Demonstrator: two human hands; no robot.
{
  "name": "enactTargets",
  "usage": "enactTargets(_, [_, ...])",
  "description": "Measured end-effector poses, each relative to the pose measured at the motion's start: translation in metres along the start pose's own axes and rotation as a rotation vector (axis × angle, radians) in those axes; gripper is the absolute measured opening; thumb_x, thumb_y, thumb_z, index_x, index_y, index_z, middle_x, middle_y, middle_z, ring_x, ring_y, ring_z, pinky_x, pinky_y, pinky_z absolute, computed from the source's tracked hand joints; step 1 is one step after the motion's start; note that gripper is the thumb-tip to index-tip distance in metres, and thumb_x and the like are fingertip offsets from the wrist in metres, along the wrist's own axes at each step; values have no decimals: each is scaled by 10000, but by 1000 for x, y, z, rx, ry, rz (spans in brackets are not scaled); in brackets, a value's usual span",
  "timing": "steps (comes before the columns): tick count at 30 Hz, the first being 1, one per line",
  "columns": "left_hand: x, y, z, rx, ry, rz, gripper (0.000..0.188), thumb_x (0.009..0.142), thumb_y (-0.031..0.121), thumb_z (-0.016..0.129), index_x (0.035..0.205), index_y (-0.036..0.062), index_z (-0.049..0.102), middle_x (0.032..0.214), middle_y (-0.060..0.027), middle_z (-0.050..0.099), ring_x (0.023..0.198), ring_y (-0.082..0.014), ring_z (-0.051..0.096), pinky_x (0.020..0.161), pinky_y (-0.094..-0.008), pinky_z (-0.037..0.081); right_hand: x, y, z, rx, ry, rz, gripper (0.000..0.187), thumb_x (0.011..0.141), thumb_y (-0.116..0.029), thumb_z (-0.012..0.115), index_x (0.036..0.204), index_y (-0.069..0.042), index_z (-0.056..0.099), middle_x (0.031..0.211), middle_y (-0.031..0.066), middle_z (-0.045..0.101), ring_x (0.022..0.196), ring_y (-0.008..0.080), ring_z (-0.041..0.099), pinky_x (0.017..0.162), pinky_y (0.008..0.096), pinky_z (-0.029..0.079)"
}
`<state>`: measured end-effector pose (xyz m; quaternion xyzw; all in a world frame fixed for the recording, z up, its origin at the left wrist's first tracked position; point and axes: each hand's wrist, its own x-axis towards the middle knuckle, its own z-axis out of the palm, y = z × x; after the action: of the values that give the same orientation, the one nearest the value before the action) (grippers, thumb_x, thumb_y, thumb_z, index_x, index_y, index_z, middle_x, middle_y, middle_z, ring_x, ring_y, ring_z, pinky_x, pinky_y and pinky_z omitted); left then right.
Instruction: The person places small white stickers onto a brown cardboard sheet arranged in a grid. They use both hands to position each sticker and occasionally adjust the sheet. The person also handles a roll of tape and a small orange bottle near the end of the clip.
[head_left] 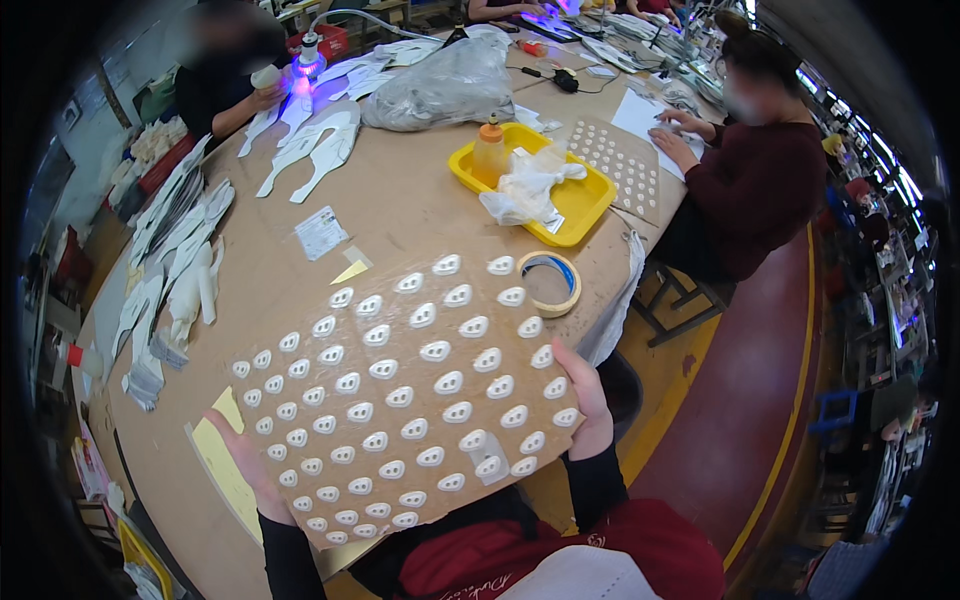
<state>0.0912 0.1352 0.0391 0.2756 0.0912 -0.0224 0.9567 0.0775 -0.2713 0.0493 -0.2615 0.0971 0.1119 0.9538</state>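
My two hands hold up a brown cardboard sheet [402, 345] by its left and right edges, tilted above the table's near side. Rows of small white rounded-triangular pieces [449, 382], each with two dark holes, cover its face. My left hand [243, 458] grips the left edge, thumb along the front and fingers hidden behind. On the opposite edge my right hand [586, 393] is closed the same way, its fingers also mostly out of sight. A translucent strip [488, 452] lies over pieces near the lower right. Beside the sheet's upper right corner rests a tape roll [566, 302].
A yellow tray [575, 232] holds an orange-capped bottle [489, 155] and a crumpled plastic bag [535, 180]. White cut pieces [185, 235] pile up at left. A co-worker [765, 165] sits at right near another sheet of pieces [640, 165]; another person works by a purple-lit lamp [309, 60].
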Motion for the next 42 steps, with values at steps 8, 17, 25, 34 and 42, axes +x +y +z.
enactTargets(8, [2, -23, 21, -111, -308, -69, 692, 1027, 660, 336, 1594, 266, 300, 1633, -35, 303, 1476, -243, 297, 1203, -482, 262, -20, -37, -9, 66, -43, -496, 549, 1069, -408, 429, 1469, -31, 431, 1453, 181, 523, 1272, 306, 566, 1085, 482, 460])
enactTargets(17, [-16, -14, -34, -17, 44, -133, 577, 1065, 518, 413, 1552, 211, 381, 1533, -12, 424, 1338, -178, 448, 1148, -437, 369, -9, -101, -58, 61, 463, -1159, 504, 1088, -417, 408, 1492, -116, 427, 1470, 65, 519, 1329, 235, 514, 1075, 419, 452])
enactTargets(25, [-18, -17, -34, 1, 155, -113, 465, 1087, 382, 433, 1492, 153, 445, 1408, -27, 531, 1221, -169, 557, 1048, -399, 490, 63, -116, -59, 15, 446, -1151, 587, 1082, -517, 340, 1537, -146, 358, 1520, 59, 456, 1344, 218, 486, 1085, 414, 435])
enactTargets(34, [-18, -18, -32, -19, 179, -119, 428, 1091, 330, 437, 1474, 139, 454, 1315, -42, 594, 1119, -170, 617, 978, -364, 528, 90, -77, -48, -110, 355, -973, 534, 1100, -359, 421, 1536, -67, 325, 1499, 107, 442, 1342, 218, 473, 1107, 388, 423])
enactTargets(42, [-19, -16, -36, -11, 163, -125, 433, 1088, 257, 440, 1495, 111, 418, 1306, -51, 596, 1108, -185, 621, 952, -355, 536, 64, -41, -55, -513, 444, -1000, 793, 911, 97, 651, 1567, -9, 219, 1512, 158, 409, 1340, 233, 476, 1138, 381, 417])
